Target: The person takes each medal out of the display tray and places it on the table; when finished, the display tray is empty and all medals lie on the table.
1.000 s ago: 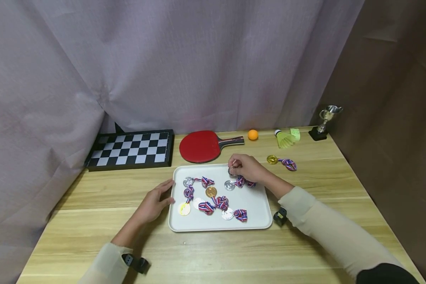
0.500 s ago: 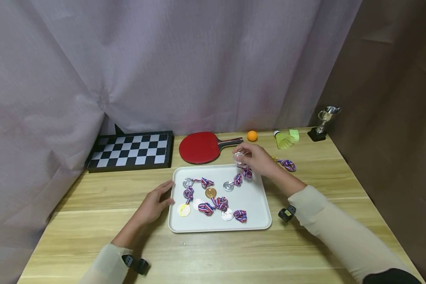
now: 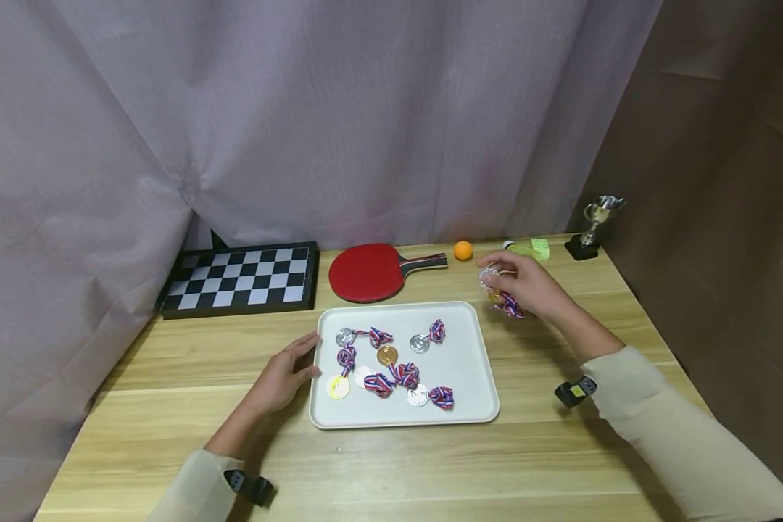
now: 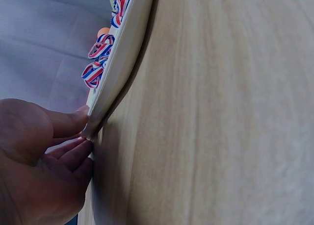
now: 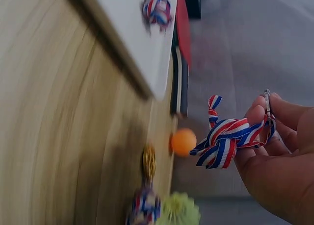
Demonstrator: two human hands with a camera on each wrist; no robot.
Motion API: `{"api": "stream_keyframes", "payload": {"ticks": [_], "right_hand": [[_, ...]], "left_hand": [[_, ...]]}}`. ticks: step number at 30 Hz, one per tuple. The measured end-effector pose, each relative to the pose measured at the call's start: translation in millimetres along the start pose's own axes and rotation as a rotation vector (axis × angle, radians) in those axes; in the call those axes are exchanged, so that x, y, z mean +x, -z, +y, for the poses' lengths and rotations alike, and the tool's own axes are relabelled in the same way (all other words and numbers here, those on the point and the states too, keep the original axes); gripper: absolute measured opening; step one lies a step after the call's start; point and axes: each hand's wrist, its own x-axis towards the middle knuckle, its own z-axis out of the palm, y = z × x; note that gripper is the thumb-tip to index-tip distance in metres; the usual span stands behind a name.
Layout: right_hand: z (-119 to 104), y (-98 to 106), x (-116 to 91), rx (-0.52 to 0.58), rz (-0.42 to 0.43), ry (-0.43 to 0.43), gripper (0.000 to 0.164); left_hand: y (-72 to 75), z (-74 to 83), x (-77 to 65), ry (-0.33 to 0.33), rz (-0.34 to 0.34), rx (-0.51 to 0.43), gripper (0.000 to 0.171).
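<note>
My right hand [image 3: 531,286] is off the tray's right side, pinching a silver medal [image 3: 488,277] between thumb and fingers. From it, in the right wrist view, hangs a knotted red, white and blue ribbon [image 5: 228,141]. Below on the table lies a gold medal [image 5: 149,161], overlapped by the held ribbon in the head view. My left hand [image 3: 286,373] rests against the left edge of the white tray [image 3: 473,384], its thumb and fingertips [image 4: 81,118] at the rim. Several ribboned medals lie on the tray, including a silver medal [image 3: 420,344] and a gold-coloured medal [image 3: 387,355].
Along the back are a black-and-white checkerboard [image 3: 241,278], a red table tennis bat [image 3: 365,273], an orange ball [image 3: 462,251], a yellow-green shuttlecock [image 3: 522,250] and a green sticky note [image 3: 540,249]. A small trophy cup [image 3: 597,221] stands at the back right, by the curtain.
My right hand has lifted the silver medal from the tray's back right and carried it rightward over the table, above the gold medal. The left hand has stayed at the tray's edge.
</note>
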Motion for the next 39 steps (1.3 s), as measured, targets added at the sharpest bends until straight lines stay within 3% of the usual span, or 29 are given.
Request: {"api": "stream_keyframes", "payload": {"ticks": [13, 19, 25, 33, 39], "right_hand": [[53.1, 66.2, -10.9, -0.175, 0.049, -0.063, 0.042], [85.0, 80.7, -6.7, -0.152, 0.039, -0.113, 0.044], [109.6, 86.4, -2.3, -0.158, 0.048, -0.131, 0.037], [133.6, 79.9, 2.1, -0.380, 0.097, -0.078, 0.022], [135.6, 74.4, 2.1, -0.430, 0.136, -0.056, 0.024]], "left_hand": [[-0.8, -1.3, -0.1, -0.018, 0.005, -0.011, 0.062], [-0.7, -0.7, -0.5, -0.020, 0.004, -0.013, 0.062], [-0.7, 0.0, -0.3, -0.016, 0.002, -0.010, 0.062], [-1.4, 0.2, -0.3, -0.005, 0.000, -0.008, 0.062], [-1.1, 0.2, 0.0, -0.005, 0.005, -0.004, 0.061]]}}
